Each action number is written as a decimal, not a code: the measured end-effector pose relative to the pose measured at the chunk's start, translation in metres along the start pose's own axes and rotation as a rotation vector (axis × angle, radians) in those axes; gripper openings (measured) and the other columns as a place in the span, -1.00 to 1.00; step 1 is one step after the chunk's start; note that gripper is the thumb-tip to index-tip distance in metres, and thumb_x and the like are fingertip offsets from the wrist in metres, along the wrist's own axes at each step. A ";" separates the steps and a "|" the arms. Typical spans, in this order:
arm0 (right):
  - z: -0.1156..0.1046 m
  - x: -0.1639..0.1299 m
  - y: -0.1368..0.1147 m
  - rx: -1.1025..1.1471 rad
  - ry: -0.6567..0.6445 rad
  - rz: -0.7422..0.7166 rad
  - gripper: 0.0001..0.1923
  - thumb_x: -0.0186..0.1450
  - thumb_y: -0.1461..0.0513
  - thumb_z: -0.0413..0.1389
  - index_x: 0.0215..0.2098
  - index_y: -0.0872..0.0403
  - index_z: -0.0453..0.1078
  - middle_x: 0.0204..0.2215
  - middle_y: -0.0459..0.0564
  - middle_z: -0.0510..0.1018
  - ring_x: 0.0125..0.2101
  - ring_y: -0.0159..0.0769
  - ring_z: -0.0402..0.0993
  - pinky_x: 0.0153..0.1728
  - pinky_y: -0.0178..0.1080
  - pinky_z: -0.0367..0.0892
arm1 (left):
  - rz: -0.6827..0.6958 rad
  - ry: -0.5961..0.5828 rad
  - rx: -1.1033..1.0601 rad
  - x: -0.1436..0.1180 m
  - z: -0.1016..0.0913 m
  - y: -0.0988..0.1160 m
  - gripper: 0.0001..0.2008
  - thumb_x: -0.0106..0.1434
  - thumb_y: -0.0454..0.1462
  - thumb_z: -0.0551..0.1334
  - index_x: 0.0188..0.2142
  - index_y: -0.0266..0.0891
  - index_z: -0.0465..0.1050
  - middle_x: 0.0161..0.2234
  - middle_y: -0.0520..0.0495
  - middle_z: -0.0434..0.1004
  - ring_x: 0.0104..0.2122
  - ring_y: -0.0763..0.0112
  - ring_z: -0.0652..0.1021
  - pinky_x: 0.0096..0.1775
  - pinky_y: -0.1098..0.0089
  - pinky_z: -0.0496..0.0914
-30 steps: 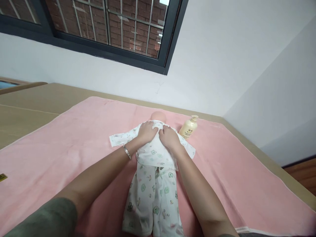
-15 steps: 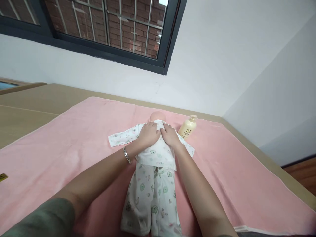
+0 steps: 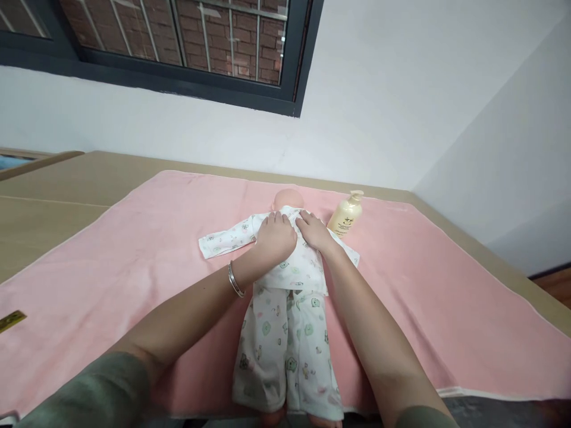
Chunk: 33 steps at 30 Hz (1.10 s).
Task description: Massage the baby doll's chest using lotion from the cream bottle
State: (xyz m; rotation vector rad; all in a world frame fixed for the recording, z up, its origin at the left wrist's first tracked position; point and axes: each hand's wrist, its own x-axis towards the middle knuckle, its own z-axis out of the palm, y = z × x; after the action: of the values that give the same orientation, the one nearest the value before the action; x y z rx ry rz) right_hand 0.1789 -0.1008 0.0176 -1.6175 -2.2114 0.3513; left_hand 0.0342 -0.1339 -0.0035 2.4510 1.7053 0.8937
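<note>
Head view: a doll (image 3: 292, 276) in printed white clothes lay on a pink blanket (image 3: 423, 297). The left hand (image 3: 277, 239) and right hand (image 3: 314, 232) rested on its upper torso, apparently palms down, fingers extended, undersides hidden. A pump bottle (image 3: 347, 215) stood beside the sleeve nearer the right hand.

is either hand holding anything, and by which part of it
Nothing looks gripped: the left hand and right hand rest on the upper part of the doll's patterned top.
</note>
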 end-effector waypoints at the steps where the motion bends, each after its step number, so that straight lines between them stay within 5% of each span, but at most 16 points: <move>1: 0.002 0.002 0.002 -0.010 0.012 0.007 -0.65 0.44 0.17 -0.22 -0.09 0.05 0.38 0.05 0.10 0.52 0.05 -0.04 0.36 0.10 -0.03 0.23 | 0.004 -0.008 0.006 0.000 -0.002 0.001 -0.70 0.31 -0.29 0.08 -0.09 -0.38 0.49 -0.05 -0.44 0.54 0.09 -0.07 0.46 0.18 0.03 0.25; 11: -0.001 -0.024 -0.045 -0.212 -0.016 -0.009 -0.57 0.44 0.16 -0.15 0.08 0.27 0.35 0.10 0.37 0.47 0.12 0.15 0.33 0.15 0.05 0.15 | -0.168 -0.091 -0.044 0.026 -0.005 -0.030 -0.65 0.39 -0.23 -0.05 -0.16 -0.31 0.48 -0.10 -0.30 0.61 -0.09 0.11 0.58 -0.02 0.21 0.42; 21: 0.018 0.006 -0.006 -0.138 0.064 0.031 -0.52 0.45 0.11 -0.15 0.17 0.24 0.30 0.19 0.28 0.41 0.18 0.07 0.30 0.20 -0.02 0.13 | -0.164 0.101 0.003 0.017 0.025 -0.033 -0.67 0.37 -0.24 0.00 -0.04 -0.28 0.46 -0.04 -0.27 0.59 0.03 0.03 0.52 0.14 0.09 0.32; 33: 0.027 0.000 -0.006 -0.149 0.172 0.013 -0.48 0.47 0.10 -0.13 0.25 0.23 0.29 0.23 0.24 0.40 0.27 -0.01 0.24 0.28 -0.07 0.05 | -0.158 0.185 -0.170 0.010 0.031 -0.040 -0.61 0.38 -0.23 0.01 0.08 -0.30 0.43 0.07 -0.23 0.55 0.12 0.09 0.47 0.23 0.11 0.27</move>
State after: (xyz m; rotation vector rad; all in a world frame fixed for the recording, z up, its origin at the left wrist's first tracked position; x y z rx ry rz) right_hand 0.1619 -0.1026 -0.0037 -1.6707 -2.1412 0.0487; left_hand 0.0168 -0.0999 -0.0386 2.1518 1.7646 1.2220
